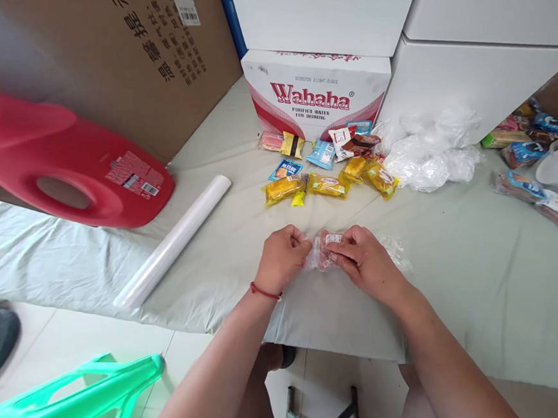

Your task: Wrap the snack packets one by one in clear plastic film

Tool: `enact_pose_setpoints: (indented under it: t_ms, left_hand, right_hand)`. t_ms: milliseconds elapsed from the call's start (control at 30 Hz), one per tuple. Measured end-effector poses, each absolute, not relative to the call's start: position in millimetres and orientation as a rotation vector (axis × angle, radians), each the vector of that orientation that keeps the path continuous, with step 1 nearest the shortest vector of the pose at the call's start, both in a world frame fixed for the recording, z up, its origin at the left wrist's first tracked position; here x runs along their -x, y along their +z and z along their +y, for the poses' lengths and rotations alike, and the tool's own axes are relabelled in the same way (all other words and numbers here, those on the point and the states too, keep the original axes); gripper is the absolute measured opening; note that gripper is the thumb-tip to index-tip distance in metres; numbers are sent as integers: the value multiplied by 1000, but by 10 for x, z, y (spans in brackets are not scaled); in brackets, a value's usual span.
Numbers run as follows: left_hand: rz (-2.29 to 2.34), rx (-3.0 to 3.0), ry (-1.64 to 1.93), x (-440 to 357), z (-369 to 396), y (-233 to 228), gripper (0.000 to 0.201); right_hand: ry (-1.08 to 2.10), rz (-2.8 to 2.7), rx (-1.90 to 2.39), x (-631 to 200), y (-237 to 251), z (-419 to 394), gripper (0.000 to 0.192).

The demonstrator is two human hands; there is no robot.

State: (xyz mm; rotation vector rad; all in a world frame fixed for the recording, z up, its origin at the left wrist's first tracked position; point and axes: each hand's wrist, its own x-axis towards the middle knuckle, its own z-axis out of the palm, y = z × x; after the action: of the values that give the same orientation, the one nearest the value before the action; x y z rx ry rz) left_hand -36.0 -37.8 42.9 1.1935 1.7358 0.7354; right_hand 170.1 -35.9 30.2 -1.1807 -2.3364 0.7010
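Grey bench (472, 263): my left hand (281, 259) and right hand (366, 261) both pinch one clear-wrapped snack packet (323, 251); yellow snack packets (329, 184) beyond them wait unwrapped.

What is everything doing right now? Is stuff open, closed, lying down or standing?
left hand: closed on the clear bag.
right hand: closed on the clear bag.
clear bag: held up, a snack inside.
white roll: lying down, rolled up.
red jug: lying on its side.
Wahaha box: closed.

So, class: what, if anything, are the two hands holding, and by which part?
Both hold one small clear-wrapped snack packet. The left hand pinches its left end; the right hand grips its right end, fingers over the top edge.
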Motion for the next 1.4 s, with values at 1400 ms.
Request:
enact_pose_setpoints:
  t_ms: [1400]
  left_hand:
    - [1506, -2047, 1241, -470, -664, 394, 41]
  right_hand:
    - [961, -1785, 1575, -2176, 238, -470, 22]
